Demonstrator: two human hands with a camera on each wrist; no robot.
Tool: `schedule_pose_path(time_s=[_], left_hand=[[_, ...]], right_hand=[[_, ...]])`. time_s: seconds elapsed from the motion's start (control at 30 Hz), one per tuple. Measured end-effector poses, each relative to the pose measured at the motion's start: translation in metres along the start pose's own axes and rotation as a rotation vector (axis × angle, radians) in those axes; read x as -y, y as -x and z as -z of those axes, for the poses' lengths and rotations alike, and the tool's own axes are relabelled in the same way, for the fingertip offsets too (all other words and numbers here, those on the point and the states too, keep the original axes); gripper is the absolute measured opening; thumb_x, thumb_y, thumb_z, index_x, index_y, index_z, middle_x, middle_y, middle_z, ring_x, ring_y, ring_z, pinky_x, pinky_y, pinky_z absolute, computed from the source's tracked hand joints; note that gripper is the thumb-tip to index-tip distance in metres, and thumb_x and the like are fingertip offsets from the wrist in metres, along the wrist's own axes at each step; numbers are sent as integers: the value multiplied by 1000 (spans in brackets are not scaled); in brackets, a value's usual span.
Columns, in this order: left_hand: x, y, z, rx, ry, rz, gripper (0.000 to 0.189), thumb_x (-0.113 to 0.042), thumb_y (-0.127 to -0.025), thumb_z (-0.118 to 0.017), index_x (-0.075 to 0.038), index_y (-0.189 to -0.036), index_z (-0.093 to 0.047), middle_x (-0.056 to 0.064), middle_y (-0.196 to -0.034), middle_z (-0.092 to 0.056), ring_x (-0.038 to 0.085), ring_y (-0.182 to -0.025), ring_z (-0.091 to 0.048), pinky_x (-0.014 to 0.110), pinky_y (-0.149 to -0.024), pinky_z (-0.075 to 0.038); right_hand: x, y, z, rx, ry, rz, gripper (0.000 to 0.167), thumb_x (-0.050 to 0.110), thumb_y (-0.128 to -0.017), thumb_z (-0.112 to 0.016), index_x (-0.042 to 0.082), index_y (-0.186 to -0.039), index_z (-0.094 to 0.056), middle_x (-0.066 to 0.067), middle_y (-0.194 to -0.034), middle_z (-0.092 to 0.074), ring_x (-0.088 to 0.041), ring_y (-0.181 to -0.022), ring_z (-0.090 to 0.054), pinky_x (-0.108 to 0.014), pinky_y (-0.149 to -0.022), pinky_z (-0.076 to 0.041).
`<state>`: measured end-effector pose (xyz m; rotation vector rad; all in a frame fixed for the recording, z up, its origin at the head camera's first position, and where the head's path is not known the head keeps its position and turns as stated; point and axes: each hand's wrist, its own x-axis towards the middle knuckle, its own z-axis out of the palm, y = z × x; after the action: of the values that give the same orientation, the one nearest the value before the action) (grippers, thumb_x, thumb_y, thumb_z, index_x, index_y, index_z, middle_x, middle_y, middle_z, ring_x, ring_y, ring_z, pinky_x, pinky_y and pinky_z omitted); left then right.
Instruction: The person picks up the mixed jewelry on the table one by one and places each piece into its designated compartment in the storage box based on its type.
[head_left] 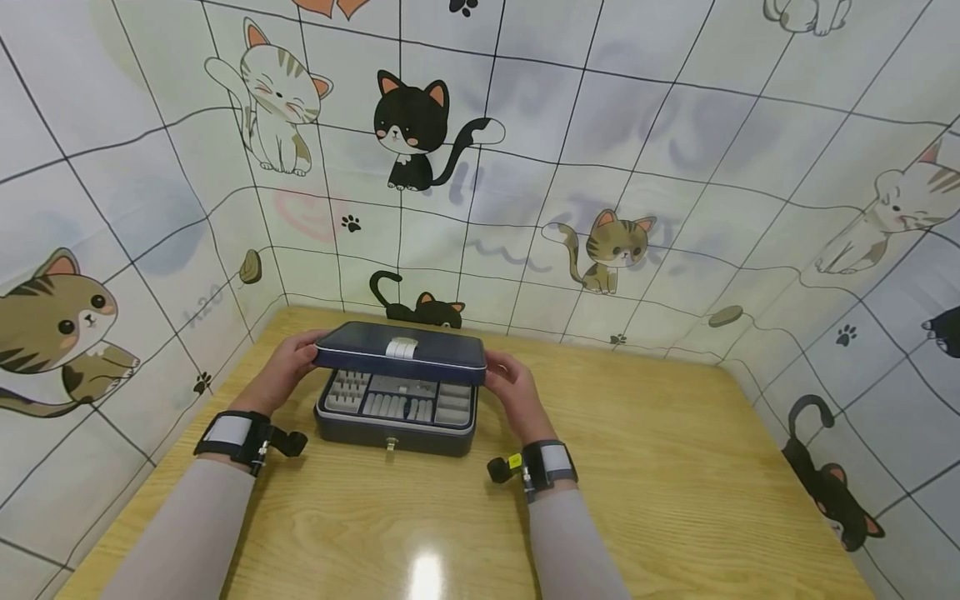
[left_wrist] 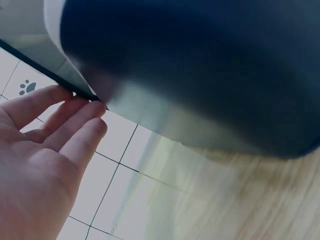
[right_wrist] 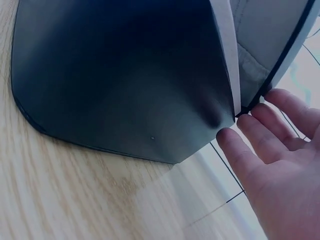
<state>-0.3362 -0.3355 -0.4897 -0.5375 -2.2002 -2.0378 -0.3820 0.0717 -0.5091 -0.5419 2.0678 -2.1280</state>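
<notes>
A dark navy jewelry box point(head_left: 390, 435) sits on the table with its lid point(head_left: 442, 352) tilted partly up above the tray. The lid has a pale clasp plate at its front; a small metal catch point(head_left: 391, 445) is on the box front. My left hand point(head_left: 281, 371) holds the lid's left side, its fingertips at the rim in the left wrist view. At the lid's right side, my right hand point(head_left: 517, 396) holds the rim with thumb and fingers. Light grey compartments point(head_left: 348, 392) and ring rolls point(head_left: 390, 407) show inside. The back of the tray is hidden under the lid.
The box stands on a wooden table point(head_left: 645, 467), left of its middle and towards the back. A cloth with cat drawings point(head_left: 517, 150) hangs behind and on both sides. Each wrist wears a strap with a small camera point(head_left: 288, 442).
</notes>
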Motion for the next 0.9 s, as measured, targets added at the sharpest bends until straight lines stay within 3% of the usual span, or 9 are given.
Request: schedule_pose_path(time_s=[0.2, 0.43, 0.63, 0.7, 0.9], left_hand=[[7, 1, 6, 41, -37, -22, 76, -53, -104, -58, 5, -151, -51, -13, -126, -74, 5, -114, -67, 17, -99, -51], [12, 3, 16, 100, -23, -2, 75, -40, -99, -71, 6, -154, -48, -15, -134, -67, 4, -117, -64, 18, -95, -52], [11, 6, 23, 159, -49, 49, 90, -31, -94, -79, 13, -158, -34, -17, -140, -60, -4, -125, -60, 17, -96, -52], [11, 8, 25, 174, -63, 71, 93, -29, -92, -81, 12, -159, -32, -11, -145, -56, -7, -127, -58, 16, -99, -51], [11, 9, 26, 210, -103, 126, 97, -19, -86, -86, 6, -163, -31, 28, -167, -36, -12, -132, -50, 12, -108, -43]], right_hand=[[3, 1, 3, 35, -27, -11, 57, 20, -94, -71, 4, -148, -58, -16, -155, -57, -31, -151, -50, -43, -120, -45], [2, 3, 8, 91, -33, -17, 61, 8, -91, -72, 2, -149, -56, -15, -158, -54, -30, -155, -44, -38, -120, -45], [-1, 4, 14, 158, -31, -29, 70, 3, -86, -78, 4, -152, -54, -12, -162, -51, -30, -157, -40, -37, -118, -47], [-2, 4, 16, 184, -41, -33, 73, 0, -85, -79, 5, -153, -52, -11, -163, -49, -30, -158, -38, -37, -118, -47], [-3, 7, 18, 232, -36, -39, 79, -5, -84, -79, 8, -156, -50, -8, -167, -44, -29, -160, -35, -42, -121, -44]])
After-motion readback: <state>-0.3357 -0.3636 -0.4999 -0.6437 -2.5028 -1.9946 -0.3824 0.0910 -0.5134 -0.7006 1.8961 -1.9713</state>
